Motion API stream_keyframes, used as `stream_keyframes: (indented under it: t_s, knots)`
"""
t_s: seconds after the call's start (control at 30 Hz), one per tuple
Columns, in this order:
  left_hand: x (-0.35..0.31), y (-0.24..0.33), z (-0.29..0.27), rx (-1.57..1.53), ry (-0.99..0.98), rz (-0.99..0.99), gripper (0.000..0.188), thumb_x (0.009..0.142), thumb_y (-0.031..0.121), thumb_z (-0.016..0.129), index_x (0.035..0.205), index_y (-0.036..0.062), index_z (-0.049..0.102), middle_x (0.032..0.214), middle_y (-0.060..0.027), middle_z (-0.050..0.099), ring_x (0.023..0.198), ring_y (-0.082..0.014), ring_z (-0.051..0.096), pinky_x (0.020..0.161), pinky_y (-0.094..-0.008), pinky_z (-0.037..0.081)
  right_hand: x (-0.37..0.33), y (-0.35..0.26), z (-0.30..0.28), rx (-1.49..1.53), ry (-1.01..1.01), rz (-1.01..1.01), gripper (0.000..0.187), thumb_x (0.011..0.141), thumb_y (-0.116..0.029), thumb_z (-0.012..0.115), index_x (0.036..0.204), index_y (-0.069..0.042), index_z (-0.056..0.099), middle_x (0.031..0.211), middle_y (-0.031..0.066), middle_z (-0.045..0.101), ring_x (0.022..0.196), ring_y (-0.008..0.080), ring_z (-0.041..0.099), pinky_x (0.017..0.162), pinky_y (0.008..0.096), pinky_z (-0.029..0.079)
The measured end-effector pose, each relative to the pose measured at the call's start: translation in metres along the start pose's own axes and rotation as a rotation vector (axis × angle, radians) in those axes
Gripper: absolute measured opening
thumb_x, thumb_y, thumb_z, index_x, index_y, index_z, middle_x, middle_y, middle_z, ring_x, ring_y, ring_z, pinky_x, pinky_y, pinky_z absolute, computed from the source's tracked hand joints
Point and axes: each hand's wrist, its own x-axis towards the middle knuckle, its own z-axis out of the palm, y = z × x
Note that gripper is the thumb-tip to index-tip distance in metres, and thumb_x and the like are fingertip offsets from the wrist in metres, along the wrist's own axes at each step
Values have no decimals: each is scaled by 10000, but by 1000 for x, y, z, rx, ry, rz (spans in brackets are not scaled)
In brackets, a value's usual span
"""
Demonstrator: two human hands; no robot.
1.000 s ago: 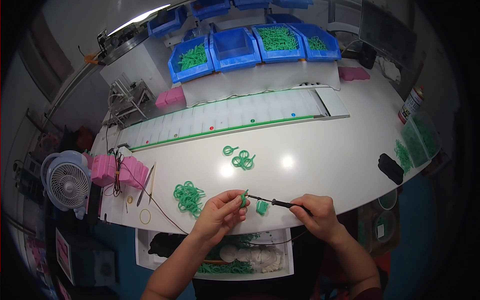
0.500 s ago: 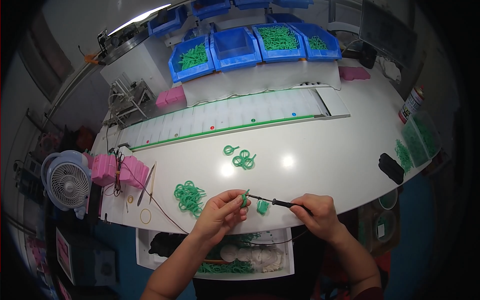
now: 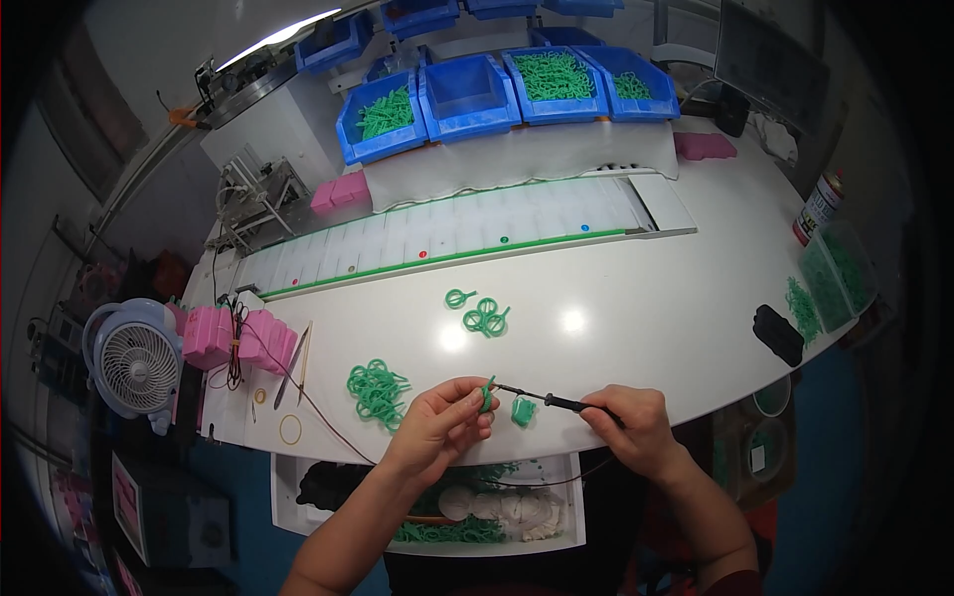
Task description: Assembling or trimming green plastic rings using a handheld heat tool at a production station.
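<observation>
1. Over the front edge of the white table [image 3: 636,318], the left hand [image 3: 444,417] pinches a small green part [image 3: 487,399] between its thumb and fingers.
2. The right hand [image 3: 633,427] holds a black tool [image 3: 563,403] by its handle. The thin metal tip points at the green part, very close; I cannot tell if they touch.
3. Between the 2 hands, a green lump [image 3: 524,410] sits on the table.
4. Just left of the left hand is a pile of green rings [image 3: 376,392].
5. Farther back lies a smaller bunch of green rings [image 3: 486,318], with 1 loose green ring [image 3: 457,299] beside it.
</observation>
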Motion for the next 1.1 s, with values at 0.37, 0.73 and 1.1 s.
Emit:
stream_keyframes:
  t_s: [0.37, 0.73, 1.1]
  knots:
    - [1, 0, 0, -8, -6, 4, 198, 918, 108, 572, 1098, 26, 559, 955, -82, 595, 756, -103, 549, 689, -245, 494, 0, 2, 0, 58, 29, 11, 116, 831, -108, 660, 833, 7, 643, 677, 102, 621, 536, 213, 585, 494, 293, 442]
    - [-1, 0, 0, 18, -17, 2, 251, 927, 137, 565, 1147, 16, 552, 980, -82, 589, 767, -98, 550, 699, -245, 495, 0, 0, -2, 83, 27, 32, 130, 845, -107, 649, 855, 21, 638, 686, 112, 619, 547, 208, 584, 501, 287, 441]
    - [-2, -2, -2, -25, -54, 8, 245, 925, 128, 562, 1138, 7, 550, 975, -82, 579, 762, -109, 528, 682, -248, 470, 0, 1, -2, 104, 29, 42, 143, 856, -117, 638, 861, 26, 636, 696, 117, 623, 560, 214, 589, 517, 289, 447]
